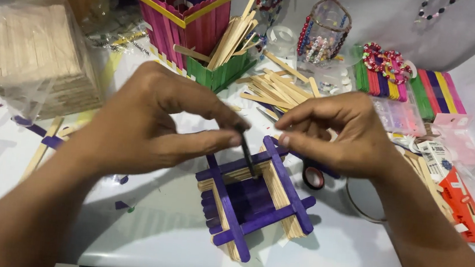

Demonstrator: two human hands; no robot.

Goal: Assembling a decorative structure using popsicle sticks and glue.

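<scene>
Purple-and-natural craft-stick box [254,201], a small square frame stacked log-cabin style from flat wooden sticks, sits on the white tabletop [160,230] at about six o'clock from the middle of the view, just below both hands. Its walls stand several layers high, purple rails cross the top and a purple floor shows inside, so the build looks well advanced; the rim seems unfinished, though that is a judgement. At ten o'clock lies a bagged block of plain wooden sticks [32,55]; at twelve o'clock stands a pink stick-built holder [182,14] beside a green one holding loose sticks. The left hand [146,125] pinches a thin dark stick-like piece [246,148] between thumb and forefinger, its tip dipping into the box. The right hand [340,134] has fingertips drawn together near that piece; whether it grips anything I cannot tell. What the dark piece is stays unclear, and the box's upper edge is hidden by fingers.
</scene>
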